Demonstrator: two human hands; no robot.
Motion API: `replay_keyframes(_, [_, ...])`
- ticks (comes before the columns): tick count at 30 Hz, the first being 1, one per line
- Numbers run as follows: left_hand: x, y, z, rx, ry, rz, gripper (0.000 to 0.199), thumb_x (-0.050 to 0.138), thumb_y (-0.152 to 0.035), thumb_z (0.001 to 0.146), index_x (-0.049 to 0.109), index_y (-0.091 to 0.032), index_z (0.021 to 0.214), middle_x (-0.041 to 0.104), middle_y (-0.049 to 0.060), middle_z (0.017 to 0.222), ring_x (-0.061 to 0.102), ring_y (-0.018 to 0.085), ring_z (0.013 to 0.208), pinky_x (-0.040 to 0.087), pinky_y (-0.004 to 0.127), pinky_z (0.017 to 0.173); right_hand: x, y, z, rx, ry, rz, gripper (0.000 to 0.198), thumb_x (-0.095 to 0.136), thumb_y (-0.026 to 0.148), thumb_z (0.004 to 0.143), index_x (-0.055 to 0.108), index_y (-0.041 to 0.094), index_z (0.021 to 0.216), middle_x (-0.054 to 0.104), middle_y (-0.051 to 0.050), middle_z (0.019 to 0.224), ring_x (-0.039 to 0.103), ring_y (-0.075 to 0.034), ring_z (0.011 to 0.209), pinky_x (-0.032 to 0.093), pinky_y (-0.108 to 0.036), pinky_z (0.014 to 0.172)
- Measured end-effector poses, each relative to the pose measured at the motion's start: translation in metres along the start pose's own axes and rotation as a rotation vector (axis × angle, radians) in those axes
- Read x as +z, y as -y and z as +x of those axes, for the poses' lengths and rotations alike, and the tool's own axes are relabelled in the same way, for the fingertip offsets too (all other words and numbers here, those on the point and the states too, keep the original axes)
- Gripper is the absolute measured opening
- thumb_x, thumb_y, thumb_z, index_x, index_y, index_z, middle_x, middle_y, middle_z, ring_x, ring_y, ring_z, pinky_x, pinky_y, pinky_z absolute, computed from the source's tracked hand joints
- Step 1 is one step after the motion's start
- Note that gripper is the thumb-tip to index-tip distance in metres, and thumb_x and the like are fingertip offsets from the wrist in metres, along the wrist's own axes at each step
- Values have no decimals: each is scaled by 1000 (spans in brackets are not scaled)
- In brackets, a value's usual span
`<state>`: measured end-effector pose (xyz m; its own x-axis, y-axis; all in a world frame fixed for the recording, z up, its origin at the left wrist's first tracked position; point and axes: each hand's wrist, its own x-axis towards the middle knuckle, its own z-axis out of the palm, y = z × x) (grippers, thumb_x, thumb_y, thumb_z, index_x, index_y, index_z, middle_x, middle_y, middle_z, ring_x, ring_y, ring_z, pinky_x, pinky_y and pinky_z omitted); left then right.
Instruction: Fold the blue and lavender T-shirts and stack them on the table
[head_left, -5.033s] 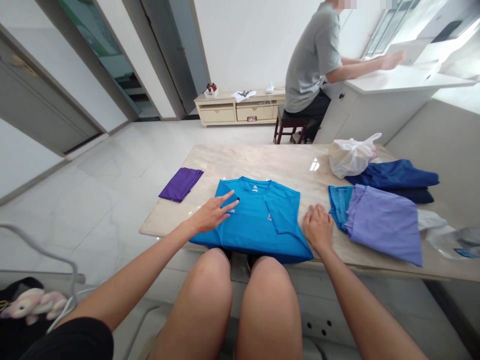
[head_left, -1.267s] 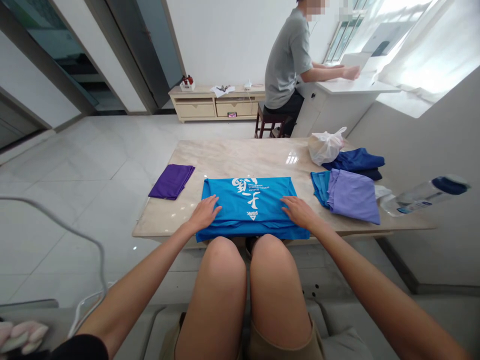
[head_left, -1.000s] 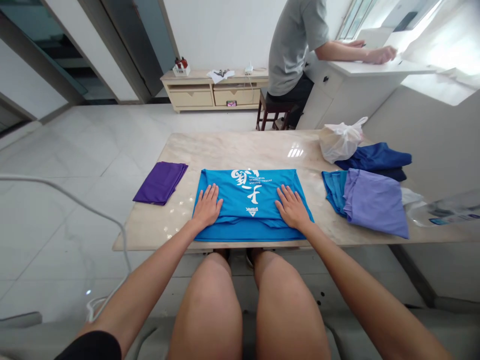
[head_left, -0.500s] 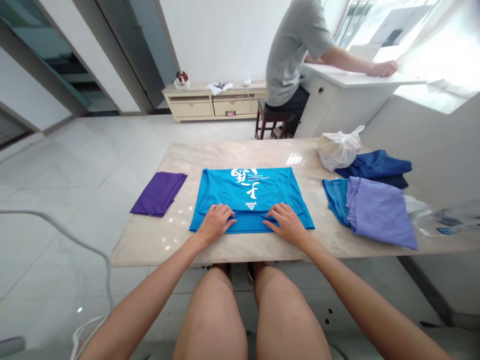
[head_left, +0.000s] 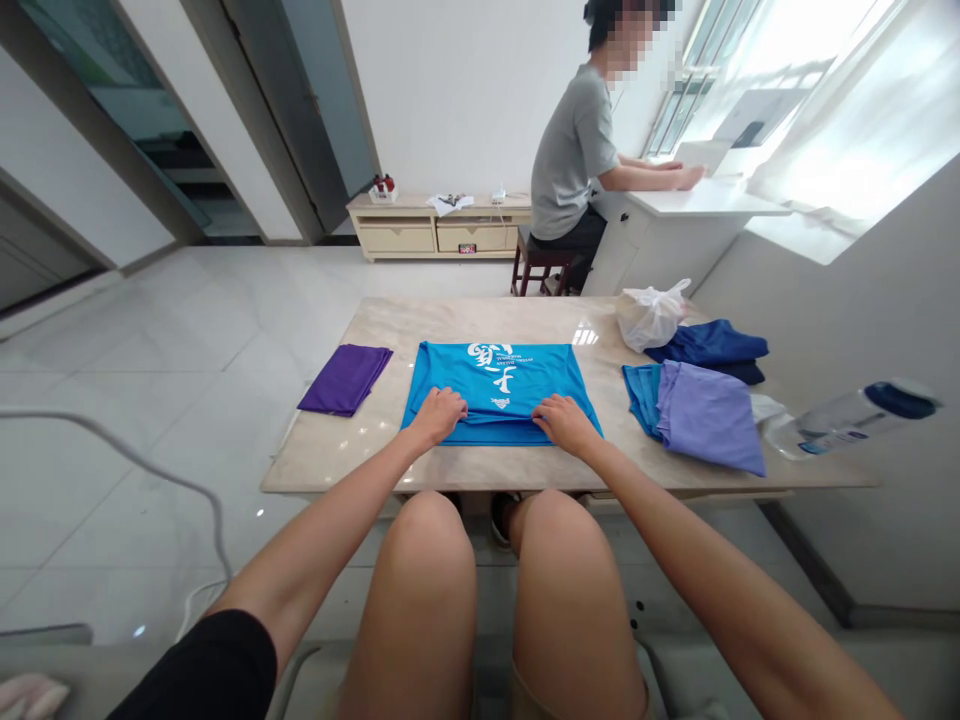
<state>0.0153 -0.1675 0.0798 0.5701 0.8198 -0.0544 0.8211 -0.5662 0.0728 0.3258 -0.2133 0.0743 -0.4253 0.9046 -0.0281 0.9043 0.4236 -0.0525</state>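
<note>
A bright blue T-shirt (head_left: 517, 372) with white lettering lies folded on the marble-look table (head_left: 480, 318). Its upper layer is folded back so that a strip of the lower layer shows along the near side. My left hand (head_left: 441, 414) pinches the fold's near edge left of the middle. On the right part of that same edge, my right hand (head_left: 564, 420) has thumb and fingers closed on the cloth. A folded purple cloth (head_left: 345, 380) rests apart to the left of the shirt.
At the table's right are a lavender cloth (head_left: 709, 415), a teal cloth (head_left: 642, 395), dark blue cloths (head_left: 709, 343), a tied white plastic bag (head_left: 651, 315) and a clear bottle (head_left: 840, 420). Beyond, a person in grey (head_left: 574, 150) sits at a white counter (head_left: 690, 200).
My fingers, earlier spread on the shirt near the fold, have closed on its edge. The view has tilted up, and the seated person has drawn an arm in.
</note>
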Motion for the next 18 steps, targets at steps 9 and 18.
replay_keyframes(9, [-64, -33, -13, -84, 99, -41, 20, 67, -22, 98, 85, -18, 105, 81, 12, 114, 72, 29, 108, 56, 41, 101, -81, 10, 2, 231, 213, 67, 30, 63, 24, 103, 84, 18, 124, 80, -17, 128, 75, -31, 116, 54, -34, 98])
replay_keyframes(18, [-42, -46, 5, -150, 243, -51, 19, 68, -8, 91, 83, -16, 98, 82, 17, 115, 76, 31, 106, 56, 37, 94, -44, 25, 29, 227, 322, 135, 30, 67, 30, 103, 83, 21, 127, 79, -14, 134, 75, -28, 119, 57, -30, 96])
